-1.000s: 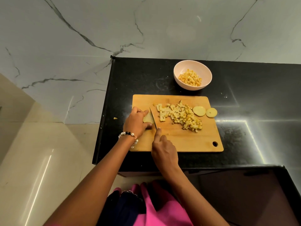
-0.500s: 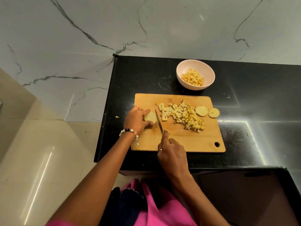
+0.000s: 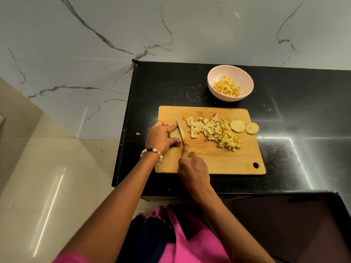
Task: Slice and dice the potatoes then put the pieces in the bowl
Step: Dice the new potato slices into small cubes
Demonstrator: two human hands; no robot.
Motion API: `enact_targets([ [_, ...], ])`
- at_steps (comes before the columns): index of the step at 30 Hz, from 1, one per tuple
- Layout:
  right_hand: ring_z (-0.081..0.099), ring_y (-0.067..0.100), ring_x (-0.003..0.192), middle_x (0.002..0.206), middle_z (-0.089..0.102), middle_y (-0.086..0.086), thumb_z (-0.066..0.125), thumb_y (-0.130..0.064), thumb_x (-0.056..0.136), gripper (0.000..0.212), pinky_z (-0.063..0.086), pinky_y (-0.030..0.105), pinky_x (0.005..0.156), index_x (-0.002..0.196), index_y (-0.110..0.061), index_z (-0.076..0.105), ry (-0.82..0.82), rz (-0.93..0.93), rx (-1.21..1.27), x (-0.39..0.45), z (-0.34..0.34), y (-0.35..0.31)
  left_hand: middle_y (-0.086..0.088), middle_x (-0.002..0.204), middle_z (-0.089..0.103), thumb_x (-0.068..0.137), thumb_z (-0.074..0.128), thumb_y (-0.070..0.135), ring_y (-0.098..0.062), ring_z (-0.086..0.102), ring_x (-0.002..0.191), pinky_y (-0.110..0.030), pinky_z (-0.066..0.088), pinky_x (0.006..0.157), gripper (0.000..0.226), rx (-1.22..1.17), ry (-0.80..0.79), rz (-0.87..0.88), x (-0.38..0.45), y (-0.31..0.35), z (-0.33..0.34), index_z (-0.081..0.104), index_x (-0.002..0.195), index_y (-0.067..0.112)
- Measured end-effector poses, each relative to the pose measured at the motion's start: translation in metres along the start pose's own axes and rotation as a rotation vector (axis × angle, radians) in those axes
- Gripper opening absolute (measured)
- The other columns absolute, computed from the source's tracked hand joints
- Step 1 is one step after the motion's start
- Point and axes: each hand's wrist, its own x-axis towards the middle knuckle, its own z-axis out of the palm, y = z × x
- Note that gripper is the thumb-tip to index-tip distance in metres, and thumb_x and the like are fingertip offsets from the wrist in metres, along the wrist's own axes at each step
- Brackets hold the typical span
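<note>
On the wooden cutting board (image 3: pixel 212 160) my left hand (image 3: pixel 161 136) pinches a potato piece (image 3: pixel 175 133) between fingers and thumb at the board's left side. My right hand (image 3: pixel 192 168) grips the knife (image 3: pixel 180 132), index finger along its spine, and the blade lies across the potato piece. A pile of diced potato (image 3: pixel 214 131) covers the board's middle. Two round potato slices (image 3: pixel 244 127) lie flat at the right of the pile. A pink bowl (image 3: pixel 215 76) behind the board holds diced potato.
The board lies on a black countertop (image 3: pixel 303 120) whose left edge drops to a tiled floor. One stray potato bit (image 3: pixel 138 134) lies on the floor side of that edge. A marble wall stands behind the bowl.
The knife blade has shifted left from beside the potato piece onto it. My left hand still holds the piece; the pile, slices and bowl are unmoved.
</note>
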Motion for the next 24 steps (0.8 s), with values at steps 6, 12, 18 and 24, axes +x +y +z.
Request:
enact_targets([
  [6,0.048,0.024,0.036,0.058,0.055,0.010,0.082,-0.003,0.053,0.067,0.031,0.025,0.029,0.115,0.010,0.061,-0.004,-0.018,0.042,-0.051,0.006,0.017,0.002,0.113,0.051,0.069,0.080,0.033,-0.014,0.050,0.100,-0.027,0.045,0.085,0.063,0.019,0.005,0.003,-0.001,-0.001,0.000,0.058,0.127,0.022],
  [12,0.048,0.028,0.036,0.057,0.057,0.013,0.066,-0.007,0.075,0.044,0.025,0.025,0.035,0.116,0.009,0.061,0.078,0.010,0.163,-0.040,0.000,0.019,0.002,0.113,0.049,0.070,0.081,0.030,-0.017,0.055,0.094,-0.033,0.052,0.083,0.065,-0.046,-0.026,-0.003,-0.004,-0.004,-0.001,0.056,0.129,0.024],
  [18,0.048,0.029,0.034,0.054,0.058,0.014,0.078,-0.004,0.065,0.050,0.022,0.022,0.039,0.112,0.008,0.063,0.080,-0.009,0.128,-0.011,0.002,0.012,0.003,0.114,0.049,0.075,0.078,0.019,-0.007,0.056,0.054,-0.013,0.051,0.054,0.056,-0.221,-0.020,0.005,-0.010,-0.011,-0.003,0.058,0.127,0.022],
  [24,0.051,0.032,0.039,0.061,0.061,0.019,0.067,0.001,0.072,0.053,0.023,0.025,0.040,0.122,0.011,0.055,0.033,-0.017,0.023,0.006,0.003,0.000,0.000,0.111,0.049,0.073,0.080,0.018,-0.010,0.055,0.053,-0.017,0.053,0.051,0.054,-0.266,-0.030,-0.024,-0.008,-0.008,-0.004,0.062,0.123,0.019],
])
